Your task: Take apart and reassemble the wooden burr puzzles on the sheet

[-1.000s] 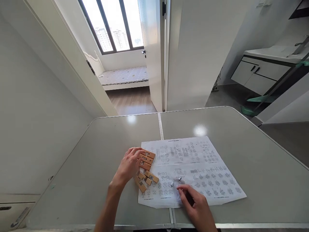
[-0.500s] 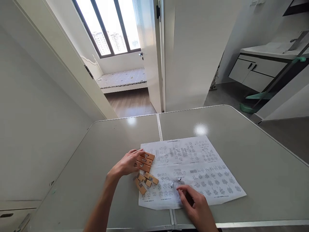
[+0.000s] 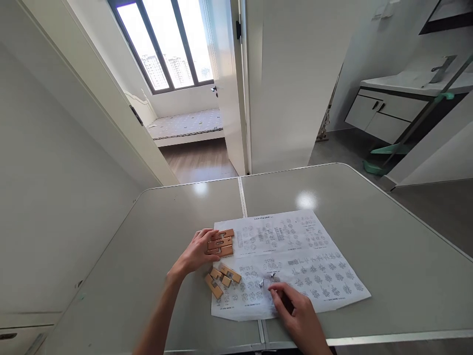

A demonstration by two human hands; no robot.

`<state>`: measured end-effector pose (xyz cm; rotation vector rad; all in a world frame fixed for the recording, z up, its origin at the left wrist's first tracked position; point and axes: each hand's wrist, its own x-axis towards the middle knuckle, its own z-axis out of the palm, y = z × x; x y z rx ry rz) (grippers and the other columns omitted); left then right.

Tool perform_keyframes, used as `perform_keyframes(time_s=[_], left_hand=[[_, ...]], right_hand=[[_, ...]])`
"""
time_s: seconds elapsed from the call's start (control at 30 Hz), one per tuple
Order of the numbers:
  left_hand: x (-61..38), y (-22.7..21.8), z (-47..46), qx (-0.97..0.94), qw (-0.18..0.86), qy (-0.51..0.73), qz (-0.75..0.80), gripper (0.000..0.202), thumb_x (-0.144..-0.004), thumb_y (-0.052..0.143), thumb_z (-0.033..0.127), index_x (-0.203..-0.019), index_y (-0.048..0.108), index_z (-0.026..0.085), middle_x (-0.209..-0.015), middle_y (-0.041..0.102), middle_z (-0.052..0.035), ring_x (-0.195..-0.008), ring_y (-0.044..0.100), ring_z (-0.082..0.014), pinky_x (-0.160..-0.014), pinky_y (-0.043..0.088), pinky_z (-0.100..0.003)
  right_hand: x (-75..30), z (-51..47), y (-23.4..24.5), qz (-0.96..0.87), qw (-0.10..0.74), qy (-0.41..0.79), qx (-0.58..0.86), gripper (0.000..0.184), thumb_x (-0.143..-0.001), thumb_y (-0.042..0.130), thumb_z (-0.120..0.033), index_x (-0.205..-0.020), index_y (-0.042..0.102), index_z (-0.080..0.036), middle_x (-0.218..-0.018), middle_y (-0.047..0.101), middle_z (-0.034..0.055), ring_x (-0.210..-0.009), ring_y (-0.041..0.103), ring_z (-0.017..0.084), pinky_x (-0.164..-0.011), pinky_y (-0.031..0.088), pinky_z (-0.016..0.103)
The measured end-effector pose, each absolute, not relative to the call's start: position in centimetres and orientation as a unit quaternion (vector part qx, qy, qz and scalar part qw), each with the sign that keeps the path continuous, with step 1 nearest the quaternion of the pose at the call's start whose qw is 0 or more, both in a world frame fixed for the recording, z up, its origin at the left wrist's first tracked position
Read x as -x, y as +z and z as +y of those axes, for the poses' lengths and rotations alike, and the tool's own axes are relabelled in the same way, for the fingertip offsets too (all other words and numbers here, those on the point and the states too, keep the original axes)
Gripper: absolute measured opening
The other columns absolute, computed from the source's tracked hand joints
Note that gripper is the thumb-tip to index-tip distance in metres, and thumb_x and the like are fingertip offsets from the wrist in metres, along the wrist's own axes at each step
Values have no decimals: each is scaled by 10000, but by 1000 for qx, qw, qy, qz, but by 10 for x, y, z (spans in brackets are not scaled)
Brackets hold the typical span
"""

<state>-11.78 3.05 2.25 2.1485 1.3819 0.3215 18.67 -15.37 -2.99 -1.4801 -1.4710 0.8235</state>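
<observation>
Three flat, slotted wooden puzzle pieces (image 3: 221, 242) lie side by side at the left edge of a printed instruction sheet (image 3: 295, 266). My left hand (image 3: 197, 252) spans them from the left, its fingers at the far piece and its thumb at the near one. Just below sits a cluster of several smaller, lighter wooden pieces (image 3: 226, 279), partly on the sheet. My right hand (image 3: 295, 310) rests at the sheet's near edge, thumb and forefinger pinched together. Whatever lies between those fingertips is hidden. Small, shiny crumpled bits (image 3: 261, 283) lie beside them.
The grey-green table (image 3: 369, 231) has a pale seam strip (image 3: 243, 197) down its middle and a rounded metal rim. Beyond it stand an open door (image 3: 231, 98) and a bed (image 3: 188, 123). A washbasin cabinet (image 3: 384, 111) is at the far right.
The three slotted pieces have turned from slanted to nearly level, and my left thumb has come to their near side. My right hand keeps its pinch. The camera view has shifted slightly.
</observation>
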Motion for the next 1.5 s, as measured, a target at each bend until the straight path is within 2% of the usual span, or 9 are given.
perform_keyframes(time_s=[0.13, 0.33, 0.67, 0.93, 1.17, 1.5], left_hand=[[118, 9, 24, -787, 282, 156, 526, 721, -816, 843, 366, -1470, 551, 289, -1512, 537, -102, -1423, 479, -344, -1186, 458, -505], [111, -12, 9, -782, 227, 246, 525, 602, -905, 770, 386, -1448, 529, 290, -1508, 535, -90, -1418, 486, -319, -1199, 437, -502], [112, -26, 7, -777, 199, 283, 526, 635, -863, 811, 430, -1420, 530, 306, -1459, 569, -108, -1325, 572, -349, -1091, 527, -533], [112, -29, 8, -785, 155, 292, 523, 636, -827, 847, 430, -1385, 573, 299, -1408, 631, -90, -1393, 506, -360, -1163, 456, -553], [112, -26, 6, -777, 160, 305, 527, 661, -810, 859, 429, -1394, 577, 297, -1395, 634, -92, -1362, 530, -354, -1135, 481, -535], [111, -29, 5, -760, 186, 318, 536, 697, -791, 872, 430, -1407, 567, 315, -1382, 630, -92, -1325, 572, -357, -1113, 497, -540]], right_hand=[[-187, -154, -32, -593, 436, 328, 592, 433, -1052, 514, -547, -931, 765, -214, -678, 716, 25, -574, 676, 189, -564, 547, 227], [-186, -153, -36, -592, 443, 315, 596, 425, -1047, 529, -537, -934, 778, -212, -698, 738, 32, -593, 698, 194, -591, 565, 226], [-185, -154, -35, -583, 427, 329, 608, 476, -1055, 487, -581, -962, 762, -203, -708, 716, 41, -595, 661, 201, -605, 553, 247], [-181, -155, -35, -567, 440, 323, 617, 505, -1038, 494, -628, -942, 760, -210, -688, 701, 35, -577, 633, 199, -595, 545, 253], [-175, -156, -38, -561, 455, 280, 633, 550, -1041, 450, -651, -885, 749, -217, -644, 664, 21, -544, 597, 188, -571, 520, 244], [-181, -156, -39, -572, 438, 305, 623, 527, -1039, 470, -645, -928, 751, -213, -681, 678, 27, -577, 622, 197, -594, 531, 249]])
